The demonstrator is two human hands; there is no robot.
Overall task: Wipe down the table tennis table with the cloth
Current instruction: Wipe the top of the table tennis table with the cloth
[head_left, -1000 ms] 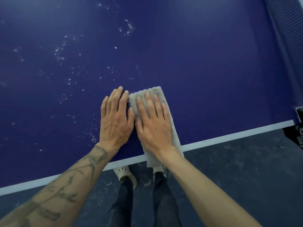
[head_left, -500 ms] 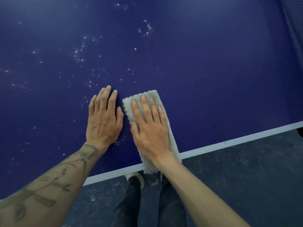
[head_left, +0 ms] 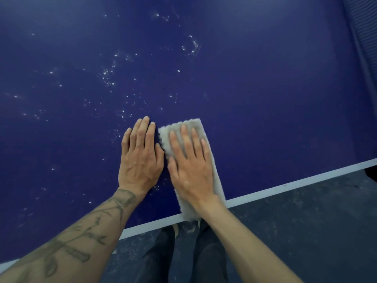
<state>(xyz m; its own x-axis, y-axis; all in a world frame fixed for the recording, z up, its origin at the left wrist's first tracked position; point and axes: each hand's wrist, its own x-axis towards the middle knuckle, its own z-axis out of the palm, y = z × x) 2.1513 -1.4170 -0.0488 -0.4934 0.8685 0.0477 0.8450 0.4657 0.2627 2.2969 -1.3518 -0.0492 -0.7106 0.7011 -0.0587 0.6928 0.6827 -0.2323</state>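
Note:
A folded grey cloth lies flat on the dark blue table tennis table, its near end hanging slightly over the white edge line. My right hand presses on the cloth with straight, spread fingers. Flat on the bare table surface rests my left hand, fingers straight, its thumb touching the cloth's left edge. White specks and droplets are scattered over the table to the left of and beyond the hands.
The net runs along the far right edge of the table. Below the white edge line is a dusty dark floor, with my legs in dark trousers standing close to the table.
Both hands and the cloth have shifted left along the table's near edge since a second ago, into the speckled area; the left hand briefly parted from the cloth and is beside it again.

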